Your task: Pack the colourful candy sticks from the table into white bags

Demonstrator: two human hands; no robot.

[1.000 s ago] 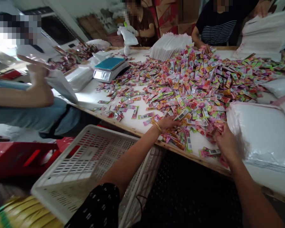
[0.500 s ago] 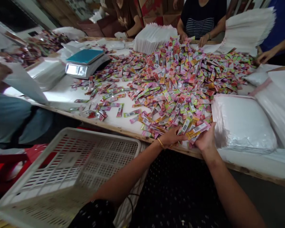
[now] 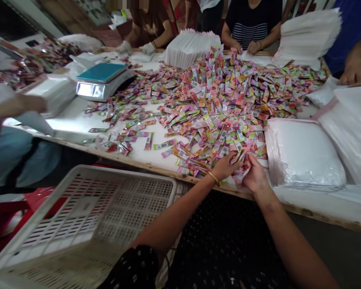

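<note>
My right hand is closed round several small stick-shaped snack packets, pink and shiny, at the table's near edge. My left hand, with a gold bangle at the wrist, faces it from the left. Its fingers and thumb curl onto packets in the gap between the two hands; how many it grips is hidden. Just beyond both hands spreads a large heap of the same packets, printed in pink, green, yellow and purple, some with barcodes.
A stack of white plastic bags lies right of my hands. A scale with a teal top stands left of the heap. Below the table's wooden edge is a white plastic crate. Co-workers stand around the table, beside upright bag stacks.
My hands have drawn closer together, and the packets between them have turned from lying flat to bunched and tilted. At the left, a co-worker's arm has reached further in over the table.
</note>
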